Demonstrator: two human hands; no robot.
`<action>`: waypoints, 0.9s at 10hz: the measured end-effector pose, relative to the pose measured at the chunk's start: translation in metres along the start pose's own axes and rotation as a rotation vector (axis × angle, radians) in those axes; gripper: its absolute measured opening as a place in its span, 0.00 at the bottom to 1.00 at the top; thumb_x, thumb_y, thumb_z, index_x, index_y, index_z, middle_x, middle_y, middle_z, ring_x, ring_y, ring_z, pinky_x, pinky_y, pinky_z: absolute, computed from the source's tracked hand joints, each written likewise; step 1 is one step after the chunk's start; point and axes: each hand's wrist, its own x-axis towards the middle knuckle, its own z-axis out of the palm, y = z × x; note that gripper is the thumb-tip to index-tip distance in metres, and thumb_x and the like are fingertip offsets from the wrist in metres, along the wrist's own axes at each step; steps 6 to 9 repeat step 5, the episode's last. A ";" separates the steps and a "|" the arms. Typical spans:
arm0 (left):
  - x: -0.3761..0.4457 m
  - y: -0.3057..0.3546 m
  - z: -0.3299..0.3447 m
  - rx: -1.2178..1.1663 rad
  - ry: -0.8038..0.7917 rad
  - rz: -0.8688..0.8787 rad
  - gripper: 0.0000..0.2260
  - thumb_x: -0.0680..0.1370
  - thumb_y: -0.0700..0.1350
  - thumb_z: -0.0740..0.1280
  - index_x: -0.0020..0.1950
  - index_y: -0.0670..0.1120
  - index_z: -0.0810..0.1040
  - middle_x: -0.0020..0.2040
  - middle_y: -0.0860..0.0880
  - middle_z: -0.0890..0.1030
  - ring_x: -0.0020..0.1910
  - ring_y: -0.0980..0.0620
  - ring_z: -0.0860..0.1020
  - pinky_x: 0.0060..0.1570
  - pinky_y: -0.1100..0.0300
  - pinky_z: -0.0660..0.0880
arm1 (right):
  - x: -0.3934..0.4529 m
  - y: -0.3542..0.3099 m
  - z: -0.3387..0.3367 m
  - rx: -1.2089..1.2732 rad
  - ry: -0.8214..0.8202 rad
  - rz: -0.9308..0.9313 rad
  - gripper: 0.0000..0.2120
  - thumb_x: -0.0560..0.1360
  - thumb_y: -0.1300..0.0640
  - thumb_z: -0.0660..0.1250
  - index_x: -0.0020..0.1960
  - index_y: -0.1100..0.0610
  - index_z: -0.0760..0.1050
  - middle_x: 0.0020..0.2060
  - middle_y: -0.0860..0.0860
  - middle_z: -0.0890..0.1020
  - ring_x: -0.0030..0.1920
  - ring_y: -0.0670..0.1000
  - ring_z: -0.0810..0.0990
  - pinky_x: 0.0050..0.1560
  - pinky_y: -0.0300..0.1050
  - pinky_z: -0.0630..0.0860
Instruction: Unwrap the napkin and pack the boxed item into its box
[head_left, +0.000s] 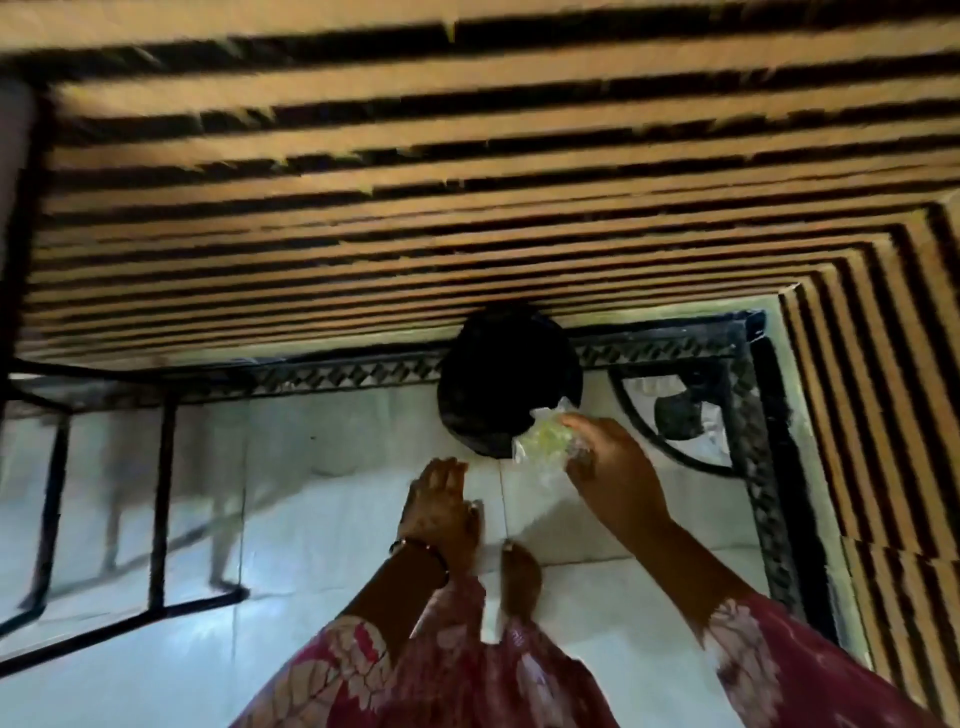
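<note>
Head view is motion-blurred, looking straight down at a white tiled floor (322, 499). Landmark: the round black bin (506, 384), standing on the floor against the edge of the brown-and-black striped surface (415, 182) that fills the frame above it. Right hand (610, 467) is just beside the bin's lower right rim, fingers closed around a crumpled clear plastic wrapper (545, 441) with something pale yellow-green inside; contents too blurred to identify. The wrapper overlaps the bin's lower right edge in view, can't tell whether it touches the bin or hangs above it. Left hand (441, 499) is below the bin and left of the wrapper, palm down, fingers straight and held together, holding nothing, apart from both the wrapper and the bin. Bracelet (421, 551) on the left wrist. Bare foot (519, 577) on the floor below the bin, between the two forearms. Pink floral sleeves (332, 670) at the frame bottom. Black ornate metal frame (748, 415) runs behind the bin and down its right side, with a curved bracket in the corner. Black metal legs (161, 499) stand well left of the bin. Napkin and box not identifiable in this frame.
</note>
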 end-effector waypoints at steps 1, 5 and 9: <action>0.059 -0.016 0.040 0.017 -0.019 0.018 0.28 0.80 0.50 0.57 0.76 0.45 0.50 0.78 0.46 0.51 0.77 0.48 0.47 0.74 0.54 0.43 | 0.056 0.031 0.047 0.078 -0.033 0.083 0.22 0.71 0.64 0.66 0.65 0.55 0.73 0.51 0.60 0.79 0.51 0.58 0.78 0.54 0.48 0.76; 0.189 -0.057 0.099 0.174 -0.204 0.061 0.31 0.80 0.48 0.57 0.77 0.44 0.42 0.78 0.47 0.43 0.77 0.47 0.44 0.74 0.50 0.42 | 0.205 0.099 0.165 0.153 -0.194 0.493 0.37 0.72 0.54 0.70 0.75 0.54 0.55 0.70 0.61 0.66 0.67 0.62 0.68 0.63 0.51 0.68; 0.189 -0.057 0.099 0.174 -0.204 0.061 0.31 0.80 0.48 0.57 0.77 0.44 0.42 0.78 0.47 0.43 0.77 0.47 0.44 0.74 0.50 0.42 | 0.205 0.099 0.165 0.153 -0.194 0.493 0.37 0.72 0.54 0.70 0.75 0.54 0.55 0.70 0.61 0.66 0.67 0.62 0.68 0.63 0.51 0.68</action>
